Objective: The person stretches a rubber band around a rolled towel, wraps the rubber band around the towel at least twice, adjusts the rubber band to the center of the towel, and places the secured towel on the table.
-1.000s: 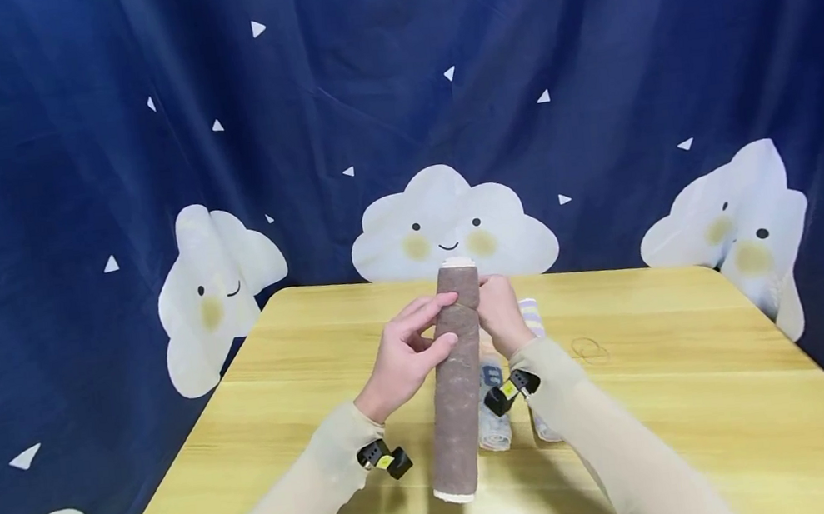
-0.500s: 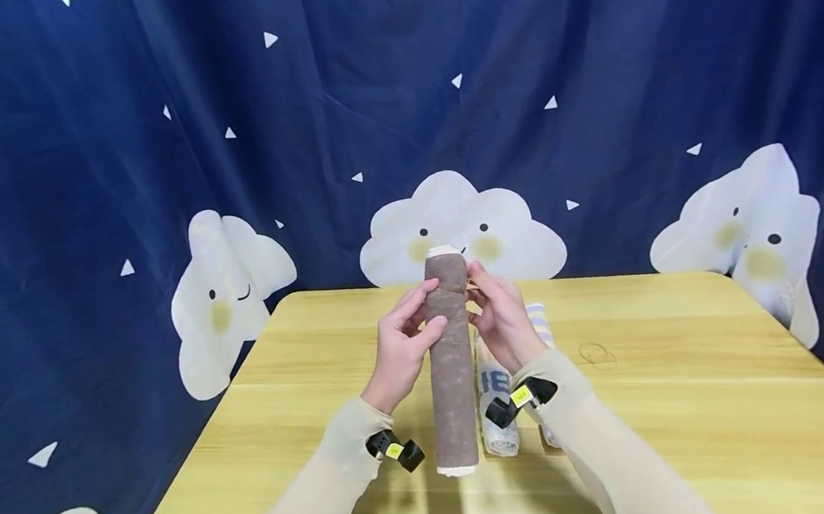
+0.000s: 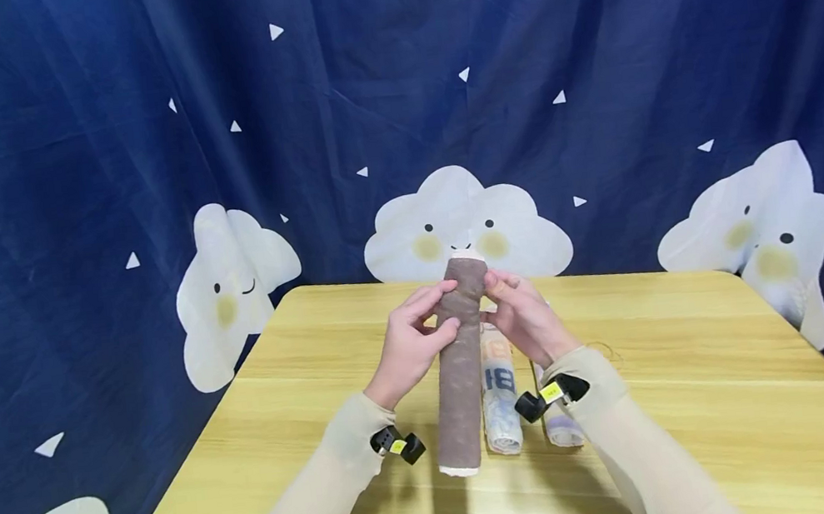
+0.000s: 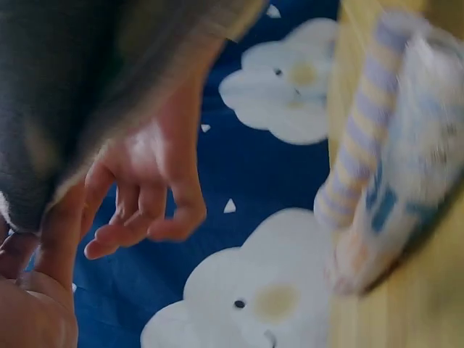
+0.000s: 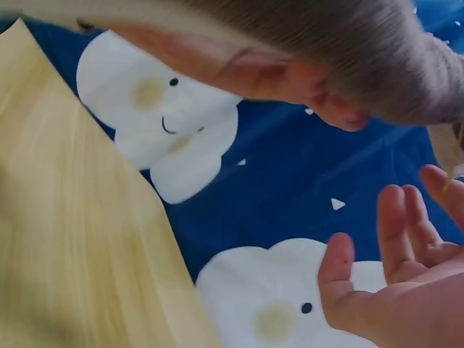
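Note:
A brown rolled towel [image 3: 460, 398] with white ends is held up tilted over the table, its far end leaning right. From its left side my left hand [image 3: 410, 345] grips the upper half, thumb and a finger across the front. My right hand [image 3: 527, 316] pinches the right edge close to the far end, its other fingers loosely bent in the left wrist view. Near the fingers the roll narrows slightly. Behind and right of it lie a pale roll with dark blue figures [image 3: 501, 398] and a purple-striped roll [image 4: 366, 123], partly hidden by my right arm in the head view.
A thin loose band [image 3: 606, 351] lies on the wooden table [image 3: 698, 394] right of my right wrist. A dark blue curtain [image 3: 394, 83] with white clouds hangs around the table's far side and both flanks.
My right hand has come out from behind the towel roll to its right edge, thumb now showing. The roll's far end swung left, then back right. My left hand keeps its grip.

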A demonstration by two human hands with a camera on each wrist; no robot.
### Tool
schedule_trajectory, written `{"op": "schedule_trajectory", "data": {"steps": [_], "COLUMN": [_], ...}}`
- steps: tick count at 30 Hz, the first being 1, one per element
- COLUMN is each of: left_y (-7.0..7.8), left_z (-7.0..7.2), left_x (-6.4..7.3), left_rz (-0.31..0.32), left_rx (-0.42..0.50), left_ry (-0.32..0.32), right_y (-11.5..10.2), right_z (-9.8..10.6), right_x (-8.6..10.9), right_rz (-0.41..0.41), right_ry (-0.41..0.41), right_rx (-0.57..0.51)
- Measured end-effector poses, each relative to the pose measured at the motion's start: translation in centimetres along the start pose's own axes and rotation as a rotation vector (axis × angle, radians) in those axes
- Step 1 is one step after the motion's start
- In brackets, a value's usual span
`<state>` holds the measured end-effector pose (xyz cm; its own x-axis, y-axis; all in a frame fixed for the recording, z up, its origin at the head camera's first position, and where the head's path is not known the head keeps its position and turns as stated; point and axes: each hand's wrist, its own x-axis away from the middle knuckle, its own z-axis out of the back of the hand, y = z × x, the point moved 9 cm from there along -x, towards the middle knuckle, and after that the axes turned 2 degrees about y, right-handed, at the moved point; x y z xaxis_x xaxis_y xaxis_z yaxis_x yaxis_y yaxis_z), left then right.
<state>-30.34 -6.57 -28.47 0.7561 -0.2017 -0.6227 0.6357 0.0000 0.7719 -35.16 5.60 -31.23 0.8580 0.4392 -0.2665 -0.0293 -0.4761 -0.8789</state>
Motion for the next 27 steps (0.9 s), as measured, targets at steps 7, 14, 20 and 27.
{"op": "schedule_trajectory", "data": {"steps": [7, 14, 20, 27], "left_y": [0.6, -1.3, -0.2, 0.6], "left_z": [-1.1, -1.7, -2.1, -2.3], "left_x": [0.0, 0.0, 0.3, 0.5], "left_rz": [-0.046, -0.144, -0.256, -0.312], "left_rx": [-0.278, -0.458, -0.644, -0.739], "left_ry": [-0.139, -0.274, -0.343, -0.401], "right_y": [-0.5, -0.9, -1.2, -1.4], "right_z": [0.8, 0.7, 0.6, -0.1], "right_x": [0.0, 0.0, -0.2, -0.2], "right_rz": [-0.114, -0.201, -0.237, -0.221], "right_ry": [0.020, -0.085, -0.156, -0.202], "right_rx": [0.190, 0.428, 0.623, 0.642]}}
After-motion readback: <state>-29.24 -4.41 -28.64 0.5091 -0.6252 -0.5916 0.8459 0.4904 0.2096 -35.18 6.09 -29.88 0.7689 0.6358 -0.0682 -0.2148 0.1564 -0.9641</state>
